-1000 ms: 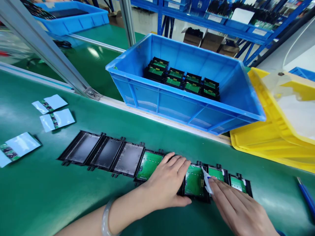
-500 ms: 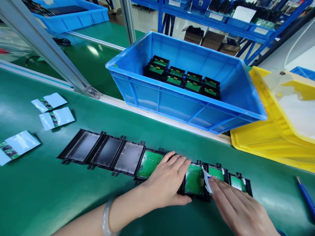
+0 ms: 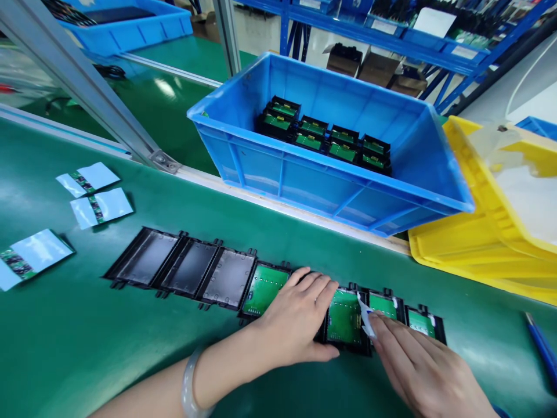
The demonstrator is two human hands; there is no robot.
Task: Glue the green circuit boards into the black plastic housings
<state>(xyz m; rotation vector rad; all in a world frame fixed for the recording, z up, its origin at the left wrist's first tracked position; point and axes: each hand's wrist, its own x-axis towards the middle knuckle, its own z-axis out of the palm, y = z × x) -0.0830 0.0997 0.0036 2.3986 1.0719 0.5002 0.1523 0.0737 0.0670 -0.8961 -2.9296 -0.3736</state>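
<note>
My left hand (image 3: 296, 319) lies across a row of black plastic cases, holding one between its fingers at the far edge and its thumb at the near edge. Green circuit boards fill the cases about it, among them a board (image 3: 346, 316) just right of my fingers. My right hand (image 3: 418, 360) is closed on a white tube (image 3: 366, 318) with some blue on it, probably glue; most of it is hidden. Its pointed tip meets the upper right corner of that board. White blobs show on the boards farther right, such as the board (image 3: 383, 306) beyond the tube.
Three cases without boards, one a black case (image 3: 228, 277), continue the row leftward. Boards with pale blue film (image 3: 102, 207) lie at left. Behind stand a blue bin (image 3: 331, 186) of cased boards and a yellow bin (image 3: 474, 255). A blue pen-like tool (image 3: 539, 348) lies at right.
</note>
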